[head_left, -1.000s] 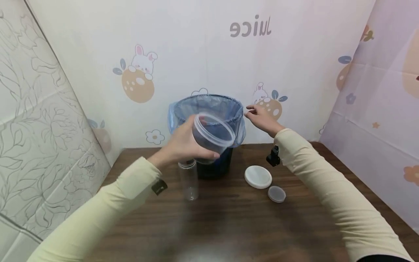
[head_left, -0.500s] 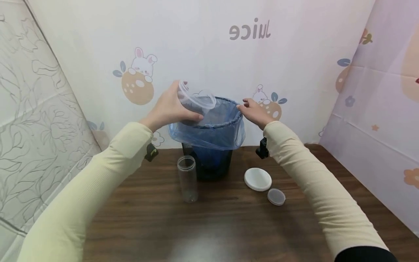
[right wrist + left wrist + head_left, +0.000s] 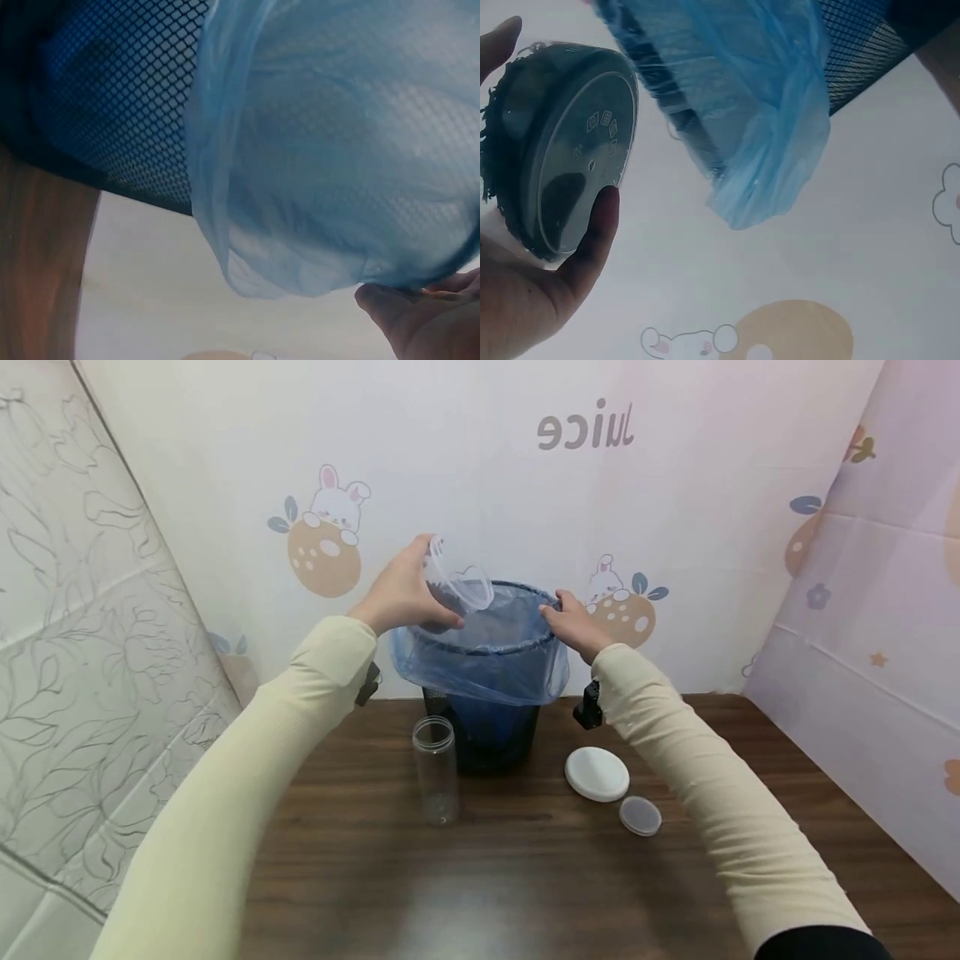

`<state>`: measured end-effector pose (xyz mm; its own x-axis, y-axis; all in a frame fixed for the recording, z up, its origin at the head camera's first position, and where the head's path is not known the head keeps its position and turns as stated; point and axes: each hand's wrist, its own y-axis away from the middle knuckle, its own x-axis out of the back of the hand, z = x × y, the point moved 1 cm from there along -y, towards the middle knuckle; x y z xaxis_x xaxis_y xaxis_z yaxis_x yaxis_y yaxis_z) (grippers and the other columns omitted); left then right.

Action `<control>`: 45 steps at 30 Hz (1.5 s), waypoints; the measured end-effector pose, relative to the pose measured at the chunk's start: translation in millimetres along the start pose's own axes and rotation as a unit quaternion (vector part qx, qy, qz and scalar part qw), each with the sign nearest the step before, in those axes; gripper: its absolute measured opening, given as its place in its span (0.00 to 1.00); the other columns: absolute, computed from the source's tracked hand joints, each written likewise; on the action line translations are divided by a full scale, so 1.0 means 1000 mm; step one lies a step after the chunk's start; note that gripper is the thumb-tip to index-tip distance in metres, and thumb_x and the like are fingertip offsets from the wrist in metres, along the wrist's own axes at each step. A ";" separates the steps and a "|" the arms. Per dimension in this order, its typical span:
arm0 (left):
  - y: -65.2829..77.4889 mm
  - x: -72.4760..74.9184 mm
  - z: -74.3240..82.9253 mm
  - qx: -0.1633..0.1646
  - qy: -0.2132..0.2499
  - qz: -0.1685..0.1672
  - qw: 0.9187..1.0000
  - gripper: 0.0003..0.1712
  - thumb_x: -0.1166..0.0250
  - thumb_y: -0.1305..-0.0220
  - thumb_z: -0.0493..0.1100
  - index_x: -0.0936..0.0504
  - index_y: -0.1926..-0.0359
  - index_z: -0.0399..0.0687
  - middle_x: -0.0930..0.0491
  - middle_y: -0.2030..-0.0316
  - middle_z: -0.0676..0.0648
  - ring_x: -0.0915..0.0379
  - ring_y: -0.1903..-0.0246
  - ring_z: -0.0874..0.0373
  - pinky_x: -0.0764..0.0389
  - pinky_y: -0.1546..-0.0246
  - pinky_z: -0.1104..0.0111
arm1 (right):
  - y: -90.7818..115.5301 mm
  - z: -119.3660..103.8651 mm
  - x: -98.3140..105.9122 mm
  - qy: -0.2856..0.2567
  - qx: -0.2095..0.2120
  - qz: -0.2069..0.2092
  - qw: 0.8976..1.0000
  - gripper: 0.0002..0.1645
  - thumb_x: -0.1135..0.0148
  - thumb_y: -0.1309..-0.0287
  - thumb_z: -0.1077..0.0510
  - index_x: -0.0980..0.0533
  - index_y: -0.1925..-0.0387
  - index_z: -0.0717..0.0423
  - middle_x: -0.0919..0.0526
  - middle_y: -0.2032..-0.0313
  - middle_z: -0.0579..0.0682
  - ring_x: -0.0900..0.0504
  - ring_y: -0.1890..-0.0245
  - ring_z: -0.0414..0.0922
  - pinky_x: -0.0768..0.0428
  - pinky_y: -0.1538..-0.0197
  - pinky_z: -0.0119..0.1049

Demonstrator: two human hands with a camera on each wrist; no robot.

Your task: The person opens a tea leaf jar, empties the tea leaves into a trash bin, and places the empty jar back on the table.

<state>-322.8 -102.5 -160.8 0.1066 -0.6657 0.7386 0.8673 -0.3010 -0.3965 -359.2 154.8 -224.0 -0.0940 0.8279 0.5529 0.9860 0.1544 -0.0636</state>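
In the head view my left hand [image 3: 408, 587] grips a clear plastic tub [image 3: 459, 592], tilted over the left side of the trash can's mouth. The left wrist view shows the tub's base [image 3: 589, 161] from below, with dark, ragged-edged contents showing through and the thumb along it. My right hand [image 3: 576, 622] holds the right rim of the black mesh trash can [image 3: 495, 745], fingertips at the edge of its blue bag [image 3: 491, 672]. A tall clear jar [image 3: 437, 777] stands upright in front of the can, its mouth uncovered.
On the brown wooden table [image 3: 480, 877], a white round lid [image 3: 597, 774] and a smaller translucent lid [image 3: 641, 816] lie right of the can. A printed cloth wall [image 3: 465, 460] rises close behind it. Another patterned panel [image 3: 135, 635] stands at the left.
My left hand has lifted the tub up and away toward the back wall and tipped it further over the can. The right hand has come in from the right onto the can's rim.
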 end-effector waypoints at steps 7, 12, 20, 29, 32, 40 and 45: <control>-0.009 -0.007 -0.003 -0.020 -0.064 -0.012 0.998 0.67 0.17 0.68 0.44 0.49 0.28 0.44 0.37 0.35 0.44 0.41 0.36 0.49 0.41 0.37 0.58 | -0.001 -0.001 -0.008 0.010 -0.015 0.019 1.000 0.36 0.67 0.31 0.61 0.64 0.27 0.64 0.62 0.27 0.61 0.62 0.28 0.55 0.54 0.30 0.48; -0.015 -0.011 -0.003 -0.016 -0.106 -0.016 0.994 0.69 0.17 0.68 0.45 0.50 0.27 0.45 0.41 0.32 0.44 0.45 0.34 0.47 0.41 0.37 0.54 | -0.003 0.001 -0.010 0.007 -0.008 0.036 0.999 0.38 0.69 0.37 0.65 0.62 0.27 0.65 0.61 0.27 0.62 0.62 0.28 0.54 0.55 0.30 0.46; -0.018 -0.016 -0.007 -0.023 -0.161 -0.015 0.987 0.67 0.19 0.67 0.44 0.49 0.27 0.49 0.43 0.30 0.47 0.48 0.33 0.47 0.37 0.41 0.47 | -0.003 0.001 -0.011 0.010 -0.004 0.036 0.999 0.38 0.69 0.37 0.66 0.63 0.27 0.64 0.62 0.27 0.60 0.62 0.28 0.54 0.55 0.30 0.46; -0.020 -0.021 -0.010 -0.041 -0.204 -0.020 0.978 0.67 0.19 0.69 0.40 0.48 0.27 0.51 0.44 0.30 0.47 0.51 0.32 0.48 0.33 0.45 0.45 | -0.003 0.002 -0.010 0.008 0.004 0.039 0.999 0.38 0.70 0.38 0.66 0.63 0.27 0.64 0.62 0.27 0.61 0.62 0.28 0.54 0.56 0.30 0.45; -0.019 -0.023 -0.010 -0.049 -0.219 -0.025 0.974 0.67 0.19 0.69 0.40 0.48 0.27 0.51 0.44 0.30 0.47 0.51 0.32 0.48 0.32 0.47 0.45 | -0.003 0.003 -0.011 0.006 0.007 0.040 0.999 0.38 0.70 0.38 0.66 0.63 0.27 0.65 0.61 0.27 0.61 0.62 0.28 0.54 0.56 0.30 0.45; -0.020 -0.028 -0.009 -0.081 -0.257 -0.028 0.963 0.65 0.20 0.69 0.39 0.46 0.27 0.50 0.42 0.30 0.48 0.50 0.32 0.48 0.27 0.50 0.49 | -0.003 0.003 -0.011 0.012 0.009 0.045 0.999 0.38 0.69 0.38 0.66 0.62 0.27 0.65 0.60 0.27 0.61 0.61 0.28 0.54 0.55 0.30 0.45; -0.018 -0.031 -0.010 -0.099 -0.275 -0.021 0.956 0.62 0.22 0.69 0.35 0.43 0.29 0.48 0.40 0.32 0.46 0.48 0.33 0.47 0.27 0.51 0.49 | -0.003 0.003 -0.011 0.013 0.016 0.050 0.999 0.38 0.69 0.39 0.66 0.61 0.27 0.66 0.58 0.27 0.62 0.59 0.28 0.55 0.55 0.30 0.45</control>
<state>-346.9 -83.4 -181.5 0.3602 -0.2059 0.9099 0.7732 -0.4797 -0.4147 -361.4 146.7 -232.9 0.0087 0.8253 0.5646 0.9852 0.0896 -0.1460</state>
